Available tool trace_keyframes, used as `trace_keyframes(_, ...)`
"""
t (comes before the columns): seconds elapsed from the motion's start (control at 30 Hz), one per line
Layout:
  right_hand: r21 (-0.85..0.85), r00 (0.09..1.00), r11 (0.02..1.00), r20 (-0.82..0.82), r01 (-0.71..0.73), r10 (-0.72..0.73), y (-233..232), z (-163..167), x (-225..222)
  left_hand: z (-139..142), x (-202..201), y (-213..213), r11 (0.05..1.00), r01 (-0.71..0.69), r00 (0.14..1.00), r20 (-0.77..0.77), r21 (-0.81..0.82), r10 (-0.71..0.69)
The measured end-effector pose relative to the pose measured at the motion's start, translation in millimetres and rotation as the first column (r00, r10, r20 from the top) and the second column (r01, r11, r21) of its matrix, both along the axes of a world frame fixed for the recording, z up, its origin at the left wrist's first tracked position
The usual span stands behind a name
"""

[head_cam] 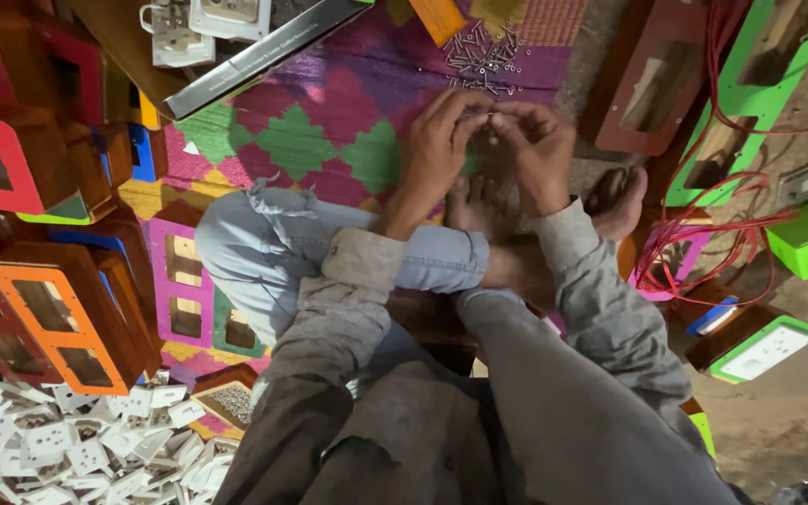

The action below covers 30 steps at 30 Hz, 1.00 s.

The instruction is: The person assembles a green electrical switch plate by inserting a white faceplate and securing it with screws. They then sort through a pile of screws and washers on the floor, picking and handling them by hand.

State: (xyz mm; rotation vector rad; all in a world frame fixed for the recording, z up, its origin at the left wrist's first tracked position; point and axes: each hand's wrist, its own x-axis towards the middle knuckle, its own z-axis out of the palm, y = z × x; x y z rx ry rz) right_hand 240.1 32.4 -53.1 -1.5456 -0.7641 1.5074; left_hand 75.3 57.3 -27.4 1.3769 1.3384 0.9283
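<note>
A: Starting at the far left, there's a heap of white socket plates [67,449] on the floor, with wooden switch boxes [58,323] faced in orange, red and pink stacked above them.

B: Moving in, the left hand [437,154] sits over the patterned mat [320,131], fingers curled narrow, tips pinched against the other hand's.

A: And what's between them?

B: Possibly a small screw [486,116], but it's too tiny to be sure. It sits right where the fingertips meet, just below the loose pile of screws [483,56].

A: The right hand [537,154] mirrors it, fingers bent in close, above the bare feet [554,210].

B: Further right, red wires [713,224] loop past green-faced boxes [778,56].
</note>
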Motion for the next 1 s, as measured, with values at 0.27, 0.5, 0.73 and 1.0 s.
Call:
trace_keyframes(0.27,-0.068,0.997,0.996,-0.054,0.053,-0.057,-8.9,-14.8,-2.9,-12.0,0.2,-9.0,0.999,0.013,0.997,-0.080,0.047,-0.009)
trace_keyframes(0.5,0.128,0.997,0.990,0.055,0.051,-0.058,-4.6,-14.9,-17.8,-62.6,4.0,-21.4,0.975,0.035,0.937,0.347,-0.221,0.045)
trace_keyframes(0.73,0.235,0.933,0.959,0.355,-0.156,0.064,5.7,30.0,-27.8,-82.9,-0.7,-26.2,0.872,0.094,0.880,0.450,-0.480,0.153)
trace_keyframes(1.0,0.290,0.917,0.938,0.395,-0.189,0.063,4.0,44.8,-30.6,-57.0,-7.5,-19.6,0.931,0.007,0.989,0.143,-0.365,0.049)
